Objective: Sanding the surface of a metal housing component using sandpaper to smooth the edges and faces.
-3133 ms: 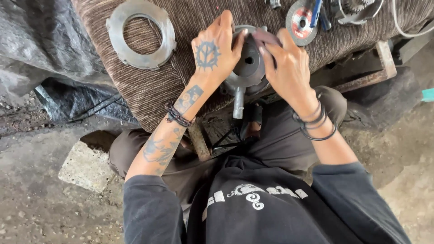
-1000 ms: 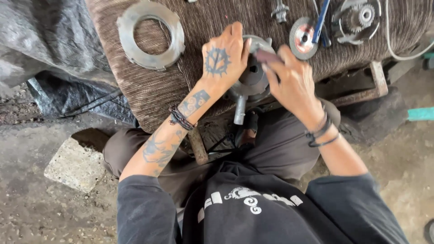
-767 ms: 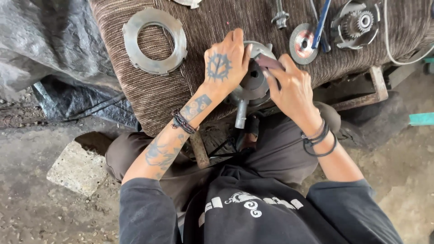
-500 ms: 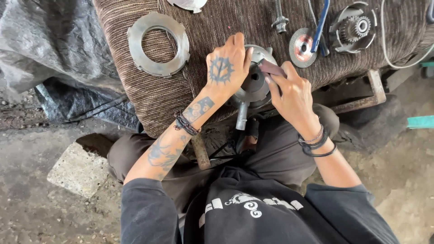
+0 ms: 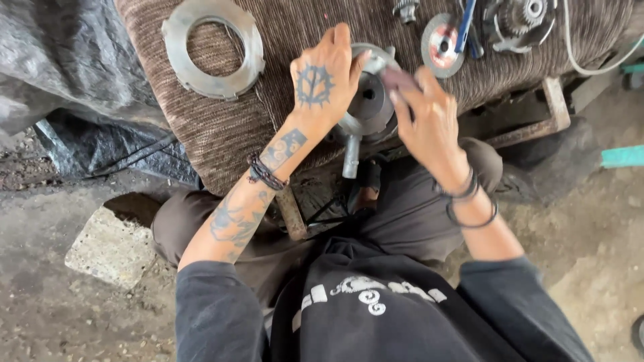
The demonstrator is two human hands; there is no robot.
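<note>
Head view, looking down on our own two hands at the near edge of the desk [image 5: 221, 134], which is draped in a brown ribbed fabric. Our left hand [image 5: 325, 84], tattooed on the back, lies curled over the left side of a round metal hub [image 5: 369, 107] with a dark centre hole, fingers closed on its rim and holding it in place. A short metal shaft [image 5: 351, 157] hangs down from the hub's underside, over the desk edge. Our right hand [image 5: 429, 121] is closed on a small strip of abrasive paper [image 5: 396, 79], pinkish-grey, pressed against the upper right rim of the hub; the fingers are blurred, so we cannot tell the exact pinch.

On the desk, well apart to the left, lies a large flat metal ring plate [image 5: 211, 47]. Near the far right of the hub sits a small grinding disc [image 5: 441, 45] with a red centre, with a blue-handled tool [image 5: 466, 27] lying across its edge. Beyond that, a toothed gear assembly [image 5: 523, 20] is partly cut off by the frame. A white cable [image 5: 590, 64] runs off the right corner.

Below: dark trousers over our knees, bracelets on both wrists, a concrete block [image 5: 114, 245] on the dirt floor to the left, black plastic sheeting [image 5: 67, 87] beside the desk.
</note>
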